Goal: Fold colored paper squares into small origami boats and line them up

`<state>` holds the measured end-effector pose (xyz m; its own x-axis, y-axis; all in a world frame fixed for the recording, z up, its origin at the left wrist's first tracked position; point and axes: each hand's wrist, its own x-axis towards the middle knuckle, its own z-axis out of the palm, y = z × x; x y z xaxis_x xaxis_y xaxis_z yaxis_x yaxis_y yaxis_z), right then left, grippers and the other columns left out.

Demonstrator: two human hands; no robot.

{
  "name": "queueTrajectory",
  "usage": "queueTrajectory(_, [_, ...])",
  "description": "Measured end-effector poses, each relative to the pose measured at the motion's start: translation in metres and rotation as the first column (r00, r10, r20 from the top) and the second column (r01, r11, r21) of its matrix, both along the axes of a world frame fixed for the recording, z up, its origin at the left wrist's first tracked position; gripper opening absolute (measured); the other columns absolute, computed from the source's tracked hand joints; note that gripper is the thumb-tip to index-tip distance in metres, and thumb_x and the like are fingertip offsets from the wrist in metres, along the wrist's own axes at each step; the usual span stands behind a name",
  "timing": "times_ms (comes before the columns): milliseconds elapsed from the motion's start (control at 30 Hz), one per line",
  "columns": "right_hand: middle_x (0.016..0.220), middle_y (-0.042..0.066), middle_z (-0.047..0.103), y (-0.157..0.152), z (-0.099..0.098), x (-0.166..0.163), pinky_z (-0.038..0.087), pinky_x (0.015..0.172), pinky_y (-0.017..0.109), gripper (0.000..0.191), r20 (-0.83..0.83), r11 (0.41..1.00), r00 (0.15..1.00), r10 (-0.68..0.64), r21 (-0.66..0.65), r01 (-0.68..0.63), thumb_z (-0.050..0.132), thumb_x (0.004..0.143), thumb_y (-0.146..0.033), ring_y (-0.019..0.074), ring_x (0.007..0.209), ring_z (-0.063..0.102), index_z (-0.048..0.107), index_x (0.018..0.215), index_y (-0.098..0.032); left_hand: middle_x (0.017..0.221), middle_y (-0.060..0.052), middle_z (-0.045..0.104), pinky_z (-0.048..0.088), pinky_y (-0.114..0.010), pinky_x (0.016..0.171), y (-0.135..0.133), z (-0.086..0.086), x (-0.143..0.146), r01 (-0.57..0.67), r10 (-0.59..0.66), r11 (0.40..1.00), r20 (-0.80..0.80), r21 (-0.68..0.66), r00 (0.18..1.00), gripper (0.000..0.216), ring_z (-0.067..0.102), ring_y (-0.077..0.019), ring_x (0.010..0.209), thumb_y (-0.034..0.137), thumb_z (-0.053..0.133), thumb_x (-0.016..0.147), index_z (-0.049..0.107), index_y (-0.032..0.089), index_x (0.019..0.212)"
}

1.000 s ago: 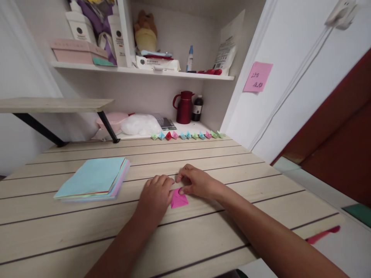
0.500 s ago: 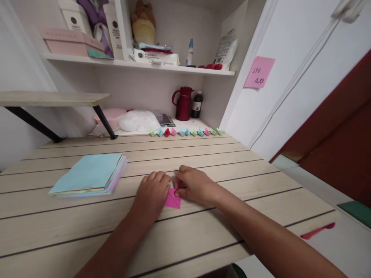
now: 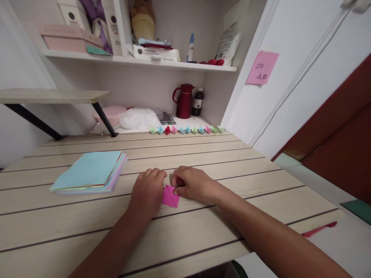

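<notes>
A small folded pink paper [image 3: 170, 196] lies on the wooden slatted table [image 3: 203, 154] between both hands. My left hand [image 3: 147, 191] rests on its left edge, fingers curled and pressed down on it. From the right, my right hand [image 3: 193, 184] pinches the paper's upper corner with closed fingers. A stack of coloured paper sheets [image 3: 89, 172], light blue on top, sits to the left of my hands.
A row of several small folded paper pieces [image 3: 187, 129] lines the table's far edge. Behind it stand a red jug [image 3: 184, 101], a dark bottle [image 3: 198, 103] and a white bag [image 3: 139, 118]. A pink sticky note [image 3: 262, 67] hangs on the right wall. Shelves above hold boxes.
The pink paper and both hands have shifted slightly left and nearer to me; the paper has been turned a little under the fingers.
</notes>
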<state>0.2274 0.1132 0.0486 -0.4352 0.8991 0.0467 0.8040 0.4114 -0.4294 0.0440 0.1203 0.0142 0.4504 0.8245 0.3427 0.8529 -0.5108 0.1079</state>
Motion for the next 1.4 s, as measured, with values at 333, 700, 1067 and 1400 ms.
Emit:
queueTrajectory(333, [0.083,0.000,0.060,0.008,-0.008,-0.002,0.042,0.067,0.021,0.008,-0.218,0.994,0.976,0.006,-0.106,-0.030,0.077,0.068,-0.016,0.0124,0.075,0.057,0.070,0.070,-0.019,0.086,-0.004,0.068,0.041,-0.033,0.076,0.003,0.006,-0.003,-0.021,0.044,0.995,0.254,-0.094,0.966,0.033,0.061,-0.0205,0.084,0.033,0.032,0.098,0.061,0.020,0.086])
queueTrajectory(700, [0.081,0.000,0.061,0.014,-0.013,0.002,0.039,0.064,0.022,0.007,-0.231,0.999,0.973,-0.012,-0.037,0.004,0.073,0.070,-0.015,0.0128,0.074,0.057,0.067,0.070,-0.018,0.112,-0.005,0.064,0.038,-0.047,0.094,0.003,0.007,-0.005,-0.035,0.120,0.954,0.271,-0.298,0.955,0.015,0.055,-0.0282,0.109,0.033,0.071,0.074,0.065,0.022,0.066])
queueTrajectory(1067, [0.066,-0.003,0.060,0.013,-0.018,-0.002,0.036,0.057,0.022,0.005,-0.523,0.987,0.847,-0.091,-0.158,0.008,0.070,0.072,-0.018,0.0106,0.061,0.051,0.065,0.072,-0.017,0.094,-0.004,0.063,0.046,-0.038,0.089,0.009,0.003,-0.006,0.195,0.096,0.935,0.740,-0.297,0.666,0.014,0.061,-0.0209,0.094,0.033,0.067,0.073,0.064,0.020,0.068])
queueTrajectory(1400, [0.066,-0.002,0.057,0.017,0.000,-0.002,0.035,0.061,0.024,0.036,-0.867,0.947,0.394,-0.304,-0.321,0.023,0.082,0.058,-0.042,0.0104,0.062,0.046,0.059,0.067,-0.015,0.076,0.001,0.061,0.046,-0.023,0.066,0.010,0.006,-0.001,0.320,0.273,0.870,0.907,-0.375,0.320,0.039,0.057,-0.0113,0.068,0.033,0.076,0.064,0.060,0.017,0.095])
